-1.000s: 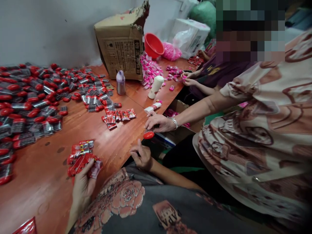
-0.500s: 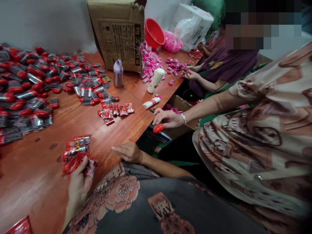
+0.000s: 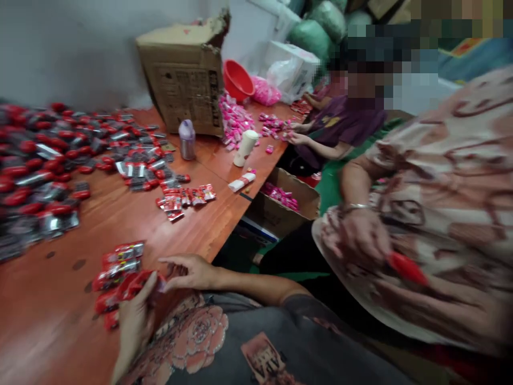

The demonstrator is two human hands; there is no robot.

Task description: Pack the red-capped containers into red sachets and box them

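- Your left hand (image 3: pixel 136 326) is clamped on a bunch of flat red foil packets (image 3: pixel 120 278), with the thumb lying over them; this bunch sits well toward you from the tall brown cardboard carton (image 3: pixel 184 91).
- Your right hand (image 3: pixel 188 270) is open, its fingers (image 3: pixel 172 262) spread and pointing at the bunch, just beside it; you can't tell whether they touch it.
- The two hands are apart, close together over the edge of the reddish-brown wooden table (image 3: pixel 48 326).
- Left of the carton lies a wide heap of red-and-silver capsule packets (image 3: pixel 36 179).
- Toward you from the carton sit a small row of red packets (image 3: pixel 186 198) and a lilac-capped steel bottle (image 3: pixel 186 140).
- Right of the carton are a red plastic basin (image 3: pixel 238 80) and a mound of pink packets (image 3: pixel 234 120).
- Farther right and nearer you, a co-worker in a floral top has a hand (image 3: pixel 360 235) around a blurred red oval object (image 3: pixel 406 267).
- Beyond, right of the carton, a co-worker in a purple shirt has hands (image 3: pixel 298 138) among the pink packets.
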